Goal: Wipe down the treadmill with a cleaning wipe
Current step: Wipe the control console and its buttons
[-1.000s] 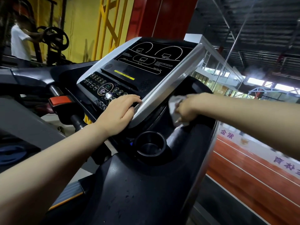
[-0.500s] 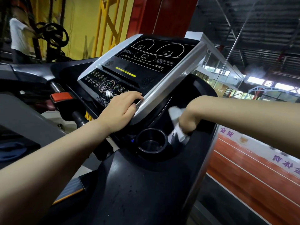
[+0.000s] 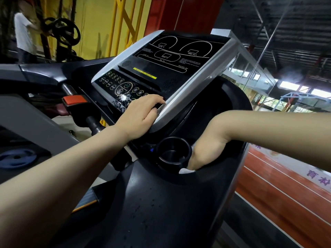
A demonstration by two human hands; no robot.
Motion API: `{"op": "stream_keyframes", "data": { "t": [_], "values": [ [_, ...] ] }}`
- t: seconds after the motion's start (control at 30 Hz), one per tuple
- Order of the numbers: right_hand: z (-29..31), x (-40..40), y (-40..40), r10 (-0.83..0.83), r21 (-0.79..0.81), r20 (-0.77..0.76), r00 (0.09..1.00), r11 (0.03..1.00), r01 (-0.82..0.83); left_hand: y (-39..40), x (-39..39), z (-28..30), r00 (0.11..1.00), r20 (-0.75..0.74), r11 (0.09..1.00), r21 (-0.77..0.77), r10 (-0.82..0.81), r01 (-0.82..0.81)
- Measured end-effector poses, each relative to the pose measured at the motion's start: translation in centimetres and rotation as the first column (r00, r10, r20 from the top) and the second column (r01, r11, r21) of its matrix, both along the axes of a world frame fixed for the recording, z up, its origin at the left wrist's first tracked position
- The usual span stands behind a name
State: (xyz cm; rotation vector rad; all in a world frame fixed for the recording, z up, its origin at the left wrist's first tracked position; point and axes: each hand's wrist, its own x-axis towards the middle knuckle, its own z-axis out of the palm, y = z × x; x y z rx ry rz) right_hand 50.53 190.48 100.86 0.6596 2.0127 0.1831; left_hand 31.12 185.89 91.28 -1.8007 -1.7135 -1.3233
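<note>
A white cleaning wipe (image 3: 186,170) is being pressed into the black tray (image 3: 222,176) of a treadmill (image 3: 161,212), beside the round cup holder (image 3: 172,152), by the right hand (image 3: 206,153), its fingers curling over the cloth. The left hand (image 3: 141,115) is lying flat and relaxed on the console (image 3: 179,68) corner, bracing. The tray wiping appears to be underway; next, the cloth likely needs steering round the holder's rim, with open plastic waiting nearer the camera.
</note>
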Motion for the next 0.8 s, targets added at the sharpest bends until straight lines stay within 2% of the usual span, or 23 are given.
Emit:
{"op": "stream_keyframes", "data": {
  "t": [0.1, 0.23, 0.33, 0.5, 0.57, 0.67, 0.8],
  "values": [
    [-0.5, 0.0, -1.3, 0.111, -0.013, -0.010, 0.994, 0.994, -0.112, 0.1, 0.0, 0.0, 1.000, 0.001, 1.000, 0.008, 0.000, 0.000],
    [-0.6, 0.6, -1.7, 0.001, -0.254, -0.329, 0.944, 0.963, -0.089, 0.2, 0.0, 0.0, 1.000, -0.004, 1.000, 0.019, 0.005, -0.005],
    [-1.3, 0.9, -1.7, 0.012, -0.303, -0.371, 0.928, 0.944, -0.133, 0.1, 0.1, 0.0, 1.000, 0.005, 1.000, 0.011, 0.001, -0.001],
    [0.7, 1.0, -0.9, 0.159, -0.245, -0.193, 0.968, 0.948, -0.205, 0.1, -0.1, -0.1, 1.000, 0.012, 1.000, 0.013, -0.009, 0.009],
    [0.8, 0.8, -0.6, 0.274, -0.252, -0.275, 0.921, 0.904, -0.344, 0.2, -0.1, -0.2, 0.999, 0.049, 1.000, 0.023, -0.014, 0.013],
    [-0.8, 0.5, -0.9, 0.312, -0.220, -0.481, 0.819, 0.861, -0.458, 0.3, -0.3, -0.3, 0.985, 0.175, 0.999, 0.052, -0.006, -0.003],
    [-3.4, -0.5, -0.5, 0.421, -0.070, -0.554, 0.718, 0.836, -0.544, 0.3, -0.6, -0.3, 0.955, 0.295, 0.997, 0.067, 0.021, -0.043]
  ]
}}
